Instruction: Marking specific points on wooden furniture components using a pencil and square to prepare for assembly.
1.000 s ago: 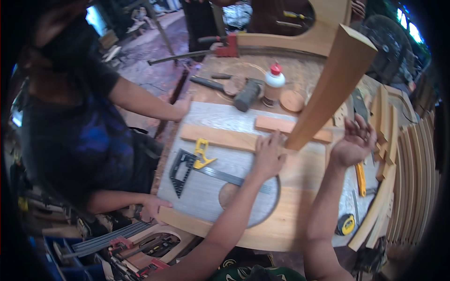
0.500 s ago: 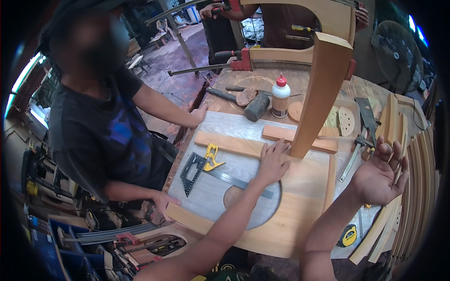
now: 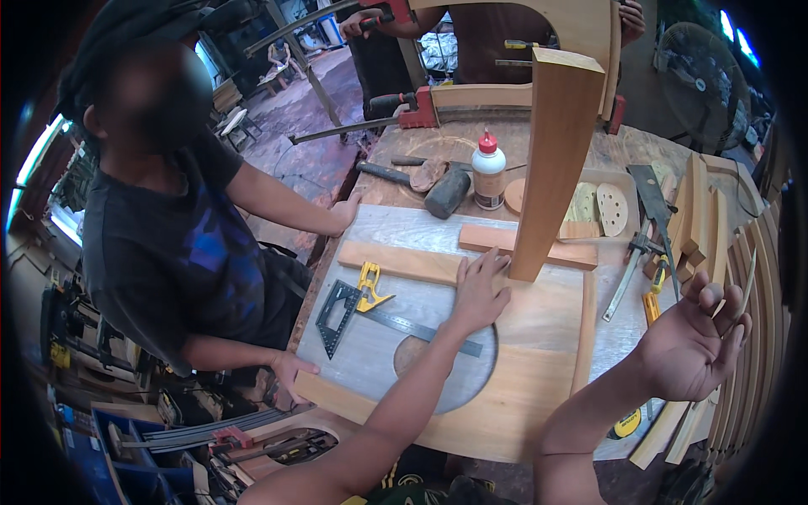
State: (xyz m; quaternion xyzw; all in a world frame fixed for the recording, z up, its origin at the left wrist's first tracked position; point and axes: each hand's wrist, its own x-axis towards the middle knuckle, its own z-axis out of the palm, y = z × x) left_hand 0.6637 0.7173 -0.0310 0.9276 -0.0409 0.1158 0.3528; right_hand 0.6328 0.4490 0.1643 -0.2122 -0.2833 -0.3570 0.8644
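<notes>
The post stands on end over the worktop, its foot at the wooden panel in front of you and its top slanting a little to the right in this view. Your left hand lies just left of the post's foot, palm down over the right end of the rail; its grip is wide, the fingers spread and closed round nothing, and you cannot tell whether a fingertip meets the post. Your right hand is raised well to the right of the post and nearer you, palm turned up with the fingers loosely curled; a thin pale strip shows at the fingertips, but you cannot tell whether this grip has hold of it. A block runs behind the post's foot and shows on both sides of it. Left of the post and nearer you lie the yellow-headed square, with its steel blade, and the black square. Beyond the post to the left, the glue bottle stands upright beside the mallet; just right of the post is a pale disc with holes. Well left of the post, a co-worker's one hand rests at the worktop's edge, the other at the panel's near corner.
</notes>
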